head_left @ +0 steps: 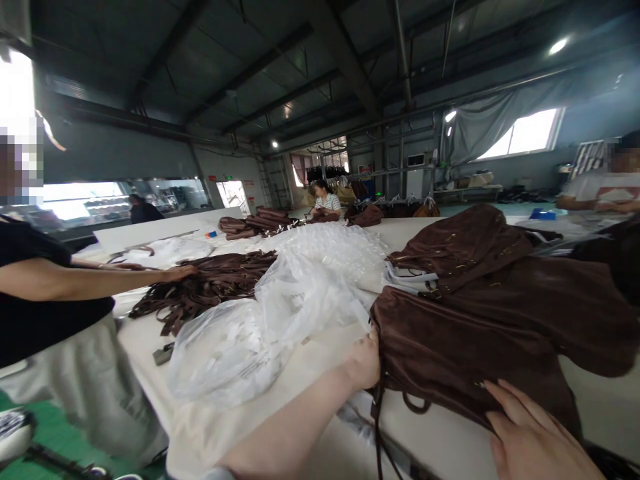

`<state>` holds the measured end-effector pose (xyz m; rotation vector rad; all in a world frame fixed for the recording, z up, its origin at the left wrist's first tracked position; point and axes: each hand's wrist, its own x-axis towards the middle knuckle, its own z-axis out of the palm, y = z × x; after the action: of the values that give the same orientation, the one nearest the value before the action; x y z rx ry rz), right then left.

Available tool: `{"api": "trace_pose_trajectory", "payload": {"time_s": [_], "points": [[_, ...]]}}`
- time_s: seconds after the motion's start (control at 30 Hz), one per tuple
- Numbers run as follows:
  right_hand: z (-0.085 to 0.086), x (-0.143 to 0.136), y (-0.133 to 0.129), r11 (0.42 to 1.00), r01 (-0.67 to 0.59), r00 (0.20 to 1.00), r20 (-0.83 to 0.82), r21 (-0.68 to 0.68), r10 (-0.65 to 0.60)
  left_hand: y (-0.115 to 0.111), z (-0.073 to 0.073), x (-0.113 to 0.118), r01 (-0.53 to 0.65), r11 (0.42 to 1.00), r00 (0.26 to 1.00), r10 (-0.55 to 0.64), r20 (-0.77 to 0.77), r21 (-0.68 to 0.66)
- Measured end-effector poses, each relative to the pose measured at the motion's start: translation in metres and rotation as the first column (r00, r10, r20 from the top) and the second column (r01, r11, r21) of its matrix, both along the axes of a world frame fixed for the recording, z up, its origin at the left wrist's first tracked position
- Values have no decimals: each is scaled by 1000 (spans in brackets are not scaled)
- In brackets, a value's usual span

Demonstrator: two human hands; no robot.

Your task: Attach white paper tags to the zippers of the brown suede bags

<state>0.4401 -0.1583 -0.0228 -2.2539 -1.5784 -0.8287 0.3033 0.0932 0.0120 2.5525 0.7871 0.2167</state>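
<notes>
A dark brown, soft, leather-like piece (pixel 465 340) lies spread on the table in front of me, with a thin cord and a small loop hanging from its near side. At its left edge, my left hand (pixel 364 360) is closed, fingers curled on the border; the fingertips are partly hidden. My right hand (pixel 530 433) rests on the lower right part of the same piece, fingers stretched out and not gripping. Behind it, more brown pieces (pixel 465 243) with small gold-coloured fittings are heaped, white strips beside them.
Clear plastic bags (pixel 300 300) holding white items cover the middle of the pale table (pixel 195 433). A co-worker at left reaches into a pile of brown straps (pixel 220 280). Other people sit at the far side and right. Folded brown goods (pixel 260 222) lie farther back.
</notes>
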Motion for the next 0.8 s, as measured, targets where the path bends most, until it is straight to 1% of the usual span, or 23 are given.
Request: {"api": "trace_pose_trajectory", "payload": {"time_s": [0.07, 0.13, 0.2, 0.27, 0.33, 0.4, 0.47, 0.53, 0.6, 0.67, 0.73, 0.8], "points": [[-2, -6, 5, 998, -12, 1000, 12, 54, 12, -5, -8, 7, 18, 1000, 1000, -18, 1, 6], [-5, -14, 13, 996, -51, 999, 18, 74, 50, -2, -11, 8, 41, 999, 999, -41, 29, -8], [-8, -20, 21, 996, -83, 997, 6, 35, 82, 7, -9, 3, 62, 997, 995, -59, 76, -38], [-12, -20, 25, 998, -63, 998, -25, -13, 63, 18, -4, -5, 70, 994, 989, -59, 133, -79], [-16, -17, 25, 999, -11, 998, -60, -38, 8, 29, 2, -16, 47, 991, 983, -23, 184, -124], [-18, -13, 22, 998, 10, 996, -84, -55, -15, 36, 9, -30, -18, 987, 972, 55, 229, -158], [-19, -10, 19, 998, 6, 995, -103, -66, -12, 37, 16, -47, -101, 981, 947, 145, 286, -163], [-19, -10, 17, 998, -3, 992, -126, -69, -6, 33, 22, -65, -157, 977, 921, 197, 336, -143], [-17, -11, 17, 998, -4, 989, -148, -66, -6, 28, 26, -81, -160, 979, 938, 190, 290, -126], [-15, -12, 18, 998, -5, 987, -163, -65, -5, 27, 25, -92, -119, 982, 977, 142, 160, -144], [-13, -14, 18, 998, -6, 985, -171, -63, -5, 28, 20, -96, -71, 975, 996, 79, 29, -209], [-11, -15, 18, 998, -7, 984, -176, -62, -4, 28, 13, -95, -39, 957, 999, 26, -48, -286]]}}
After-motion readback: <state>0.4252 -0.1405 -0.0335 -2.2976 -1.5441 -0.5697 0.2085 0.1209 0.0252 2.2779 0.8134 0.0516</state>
